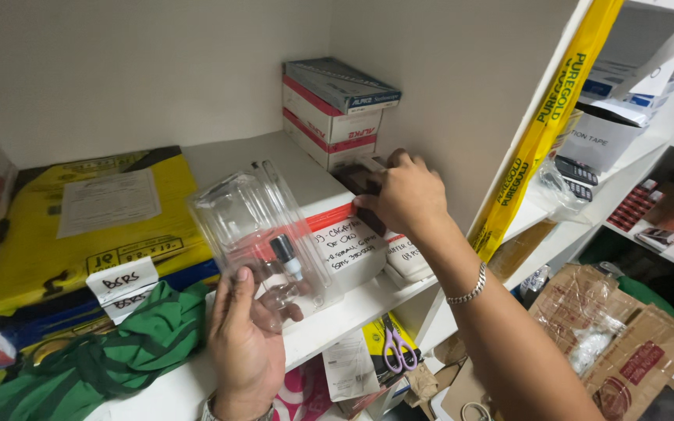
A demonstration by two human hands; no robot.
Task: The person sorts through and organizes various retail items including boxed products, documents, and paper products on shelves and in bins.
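My left hand (245, 343) holds a clear plastic blister pack (253, 226) upright above the shelf edge. A small glass bottle with a dark cap (284, 269) shows inside or just behind it. My right hand (404, 193), with a metal bracelet at the wrist, reaches over the shelf and grips a dark flat object (355, 181) lying on top of a white box with a red stripe (345, 238). That box stands on the white shelf (228, 160) beside the side wall.
Stacked white and red boxes (331, 117) with a blue-grey box on top stand at the back. Yellow packages (79, 226) and green cloth (111, 343) fill the left. Purple scissors (396, 347) lie below. A yellow tape strip (544, 125) hangs on the shelf upright; cardboard lies at lower right.
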